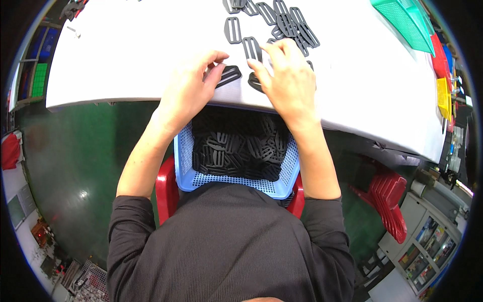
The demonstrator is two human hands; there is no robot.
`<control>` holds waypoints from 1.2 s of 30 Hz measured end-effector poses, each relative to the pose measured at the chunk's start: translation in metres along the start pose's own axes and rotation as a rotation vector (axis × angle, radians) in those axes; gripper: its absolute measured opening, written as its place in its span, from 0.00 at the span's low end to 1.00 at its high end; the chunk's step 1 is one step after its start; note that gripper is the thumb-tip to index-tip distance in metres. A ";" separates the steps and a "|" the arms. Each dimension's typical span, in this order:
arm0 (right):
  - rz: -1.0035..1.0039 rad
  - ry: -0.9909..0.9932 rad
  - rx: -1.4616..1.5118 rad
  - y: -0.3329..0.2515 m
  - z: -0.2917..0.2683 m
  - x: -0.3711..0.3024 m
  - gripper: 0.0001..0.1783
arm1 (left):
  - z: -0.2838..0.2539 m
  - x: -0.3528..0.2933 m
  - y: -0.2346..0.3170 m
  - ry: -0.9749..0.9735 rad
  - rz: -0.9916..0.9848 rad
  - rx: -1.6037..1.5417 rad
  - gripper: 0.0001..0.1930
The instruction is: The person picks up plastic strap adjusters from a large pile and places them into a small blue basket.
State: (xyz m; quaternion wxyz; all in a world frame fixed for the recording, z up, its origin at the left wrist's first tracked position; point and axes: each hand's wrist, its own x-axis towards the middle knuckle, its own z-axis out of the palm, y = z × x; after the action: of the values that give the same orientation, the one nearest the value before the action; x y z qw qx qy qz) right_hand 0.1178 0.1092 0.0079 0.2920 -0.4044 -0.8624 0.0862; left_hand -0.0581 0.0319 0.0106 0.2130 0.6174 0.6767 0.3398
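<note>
Between the thumb and fingers of my left hand (189,83) is a black strap slide buckle (231,75), tilted over the near edge of the white table. My right hand (290,75) curls its thumb and forefinger around the lower right part of another black slide buckle (250,47). Under that thumb another dark buckle (255,82) shows in part; whether the palm touches it is hidden. A loose buckle (233,30) lies flat farther back, and a heap of buckles (287,25) spreads behind my right hand.
Against my lap a light blue basket (231,182) holds many black buckles below the table edge. A green basket (406,25) stands on the white table (126,55) at far right. Stacked red stools (385,196) are at the right; a small pale item (74,31) lies far left.
</note>
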 end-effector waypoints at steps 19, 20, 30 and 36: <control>0.141 -0.066 -0.190 0.025 -0.036 -0.019 0.15 | 0.031 0.064 -0.013 0.131 0.237 0.727 0.18; 0.144 -0.043 -0.283 0.031 -0.038 -0.025 0.16 | 0.030 0.064 -0.011 0.096 0.237 0.726 0.18; 0.264 -0.045 -0.044 0.060 -0.048 -0.037 0.13 | 0.025 0.063 -0.016 0.211 0.324 0.713 0.15; -0.094 -0.013 -0.027 0.054 -0.031 -0.006 0.12 | 0.026 0.067 -0.022 0.166 0.329 0.685 0.16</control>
State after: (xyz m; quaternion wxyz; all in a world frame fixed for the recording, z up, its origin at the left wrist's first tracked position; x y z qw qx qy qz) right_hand 0.1731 0.1376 0.0100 0.2848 -0.3668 -0.8833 0.0636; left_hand -0.0651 0.1024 -0.0139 -0.1185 0.7234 0.6579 0.1725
